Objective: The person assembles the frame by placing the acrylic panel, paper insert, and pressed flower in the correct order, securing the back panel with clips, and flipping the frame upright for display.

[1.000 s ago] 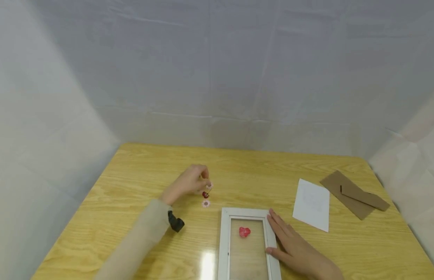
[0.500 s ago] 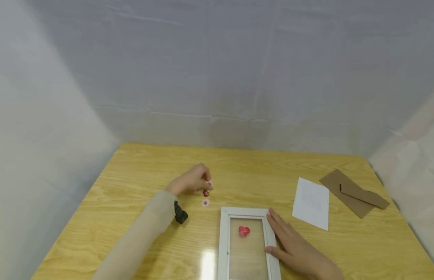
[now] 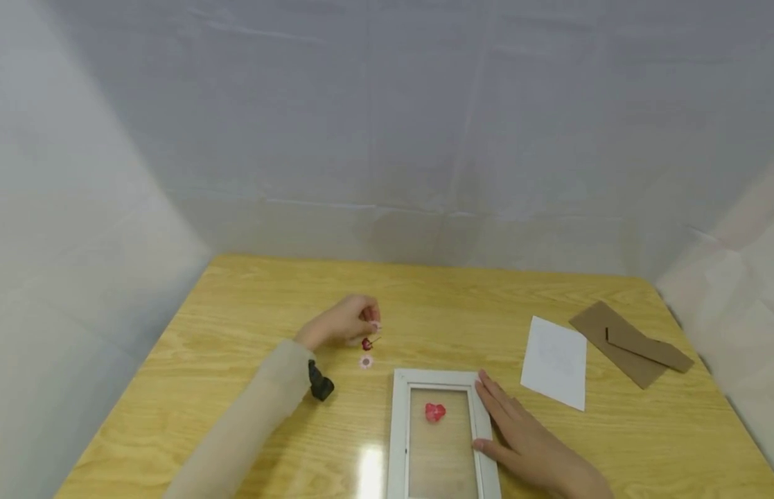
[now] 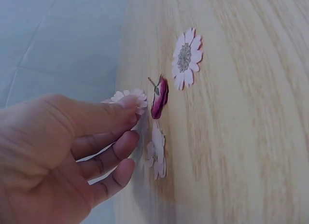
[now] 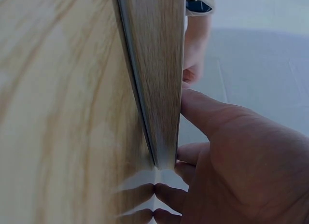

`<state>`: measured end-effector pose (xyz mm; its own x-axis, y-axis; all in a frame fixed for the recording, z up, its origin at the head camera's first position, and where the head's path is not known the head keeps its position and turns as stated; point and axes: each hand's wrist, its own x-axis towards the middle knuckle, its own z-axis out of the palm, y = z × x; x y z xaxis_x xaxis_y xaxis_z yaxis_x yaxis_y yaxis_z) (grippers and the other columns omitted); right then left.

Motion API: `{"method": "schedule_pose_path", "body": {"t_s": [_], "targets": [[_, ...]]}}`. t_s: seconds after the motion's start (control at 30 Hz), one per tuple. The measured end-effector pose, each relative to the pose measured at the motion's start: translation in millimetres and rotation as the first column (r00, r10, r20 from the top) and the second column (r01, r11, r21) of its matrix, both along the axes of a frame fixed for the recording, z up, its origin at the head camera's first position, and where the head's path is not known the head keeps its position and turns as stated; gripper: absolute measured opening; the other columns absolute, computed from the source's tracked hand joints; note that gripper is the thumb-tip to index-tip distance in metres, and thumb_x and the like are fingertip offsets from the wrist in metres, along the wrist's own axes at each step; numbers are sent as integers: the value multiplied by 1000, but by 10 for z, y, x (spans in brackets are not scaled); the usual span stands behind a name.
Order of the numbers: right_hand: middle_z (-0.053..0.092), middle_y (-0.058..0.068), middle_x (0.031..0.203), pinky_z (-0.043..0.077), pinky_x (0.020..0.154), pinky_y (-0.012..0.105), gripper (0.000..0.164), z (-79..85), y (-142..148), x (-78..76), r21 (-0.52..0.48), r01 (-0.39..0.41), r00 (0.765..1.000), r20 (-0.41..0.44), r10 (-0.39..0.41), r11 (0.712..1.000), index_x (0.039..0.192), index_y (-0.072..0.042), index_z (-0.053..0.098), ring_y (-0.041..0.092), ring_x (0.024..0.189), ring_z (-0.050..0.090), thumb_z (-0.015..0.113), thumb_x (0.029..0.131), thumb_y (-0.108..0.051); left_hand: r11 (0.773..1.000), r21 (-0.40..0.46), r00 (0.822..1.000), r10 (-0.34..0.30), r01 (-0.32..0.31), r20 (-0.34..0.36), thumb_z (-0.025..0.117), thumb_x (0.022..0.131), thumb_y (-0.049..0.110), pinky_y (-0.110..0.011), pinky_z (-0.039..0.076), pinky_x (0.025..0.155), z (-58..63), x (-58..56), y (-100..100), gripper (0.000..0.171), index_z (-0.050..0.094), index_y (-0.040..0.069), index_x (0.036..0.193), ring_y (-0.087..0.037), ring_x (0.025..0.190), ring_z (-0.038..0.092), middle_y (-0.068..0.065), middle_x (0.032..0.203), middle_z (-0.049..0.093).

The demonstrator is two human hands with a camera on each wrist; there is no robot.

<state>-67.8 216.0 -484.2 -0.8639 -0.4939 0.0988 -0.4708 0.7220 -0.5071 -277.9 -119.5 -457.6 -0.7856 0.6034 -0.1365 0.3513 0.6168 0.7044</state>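
- Your left hand [image 3: 338, 322] pinches a pale flower [image 4: 127, 96] at 11 o'clock of the white frame [image 3: 399, 430] (dark-red bud [image 4: 159, 101] alongside).
- Red bloom [image 3: 434, 412] within, near 12 o'clock.
- Your right hand [image 3: 530, 443], unclenched, rests along its 3 o'clock side.

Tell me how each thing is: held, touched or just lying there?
Left hand, pinching one pale flower
Right hand, touching the white frame
White frame, flat on the table
Red flower, lying within the white frame
Dark red bud, lying on the table
Two other pale flowers, lying loose
White paper, lying flat
Brown board, lying down
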Motion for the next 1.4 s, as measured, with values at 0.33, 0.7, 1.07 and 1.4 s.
{"method": "schedule_pose_path", "body": {"t_s": [0.33, 0.7, 1.07, 1.4], "targets": [[21, 17, 162, 32, 111, 54, 76, 8, -9, 6, 1, 2, 1000, -15, -2, 1000, 156, -2, 25, 34, 144, 28, 59, 99, -39, 999, 33, 996, -29, 32, -85, 69, 93, 10, -29, 55, 74, 200, 80, 55, 5, 69, 10, 88, -15, 81, 61, 0, 86, 65], [19, 14, 163, 28, 110, 57, 77, 26, 13, 40, 16, 17, 1000, 13, -17, 1000, 157, -4, 23, 31, 145, 26, 57, 99, -42, 966, 57, 958, -238, 250, -162, 69, 93, 10, -23, 55, 67, 400, 447, 351, 4, 70, 8, 90, -14, 76, 64, 4, 84, 67], [21, 15, 163, 33, 110, 58, 76, 12, -9, 41, 10, 7, 1000, -6, -7, 1000, 156, -3, 25, 33, 144, 28, 57, 100, -40, 931, 112, 936, -337, 347, -104, 73, 88, 6, -18, 53, 70, 328, 1003, 491, 2, 71, 7, 88, 0, 74, 58, 5, 83, 68], [19, 18, 163, 29, 110, 58, 75, 21, -17, 16, -5, -2, 1000, 10, 2, 1000, 156, -1, 23, 36, 144, 26, 57, 100, -39, 945, 53, 946, -324, 324, -12, 74, 88, 10, -14, 50, 66, 226, 1421, 557, 3, 73, 11, 89, 3, 69, 54, 13, 79, 63]]}}
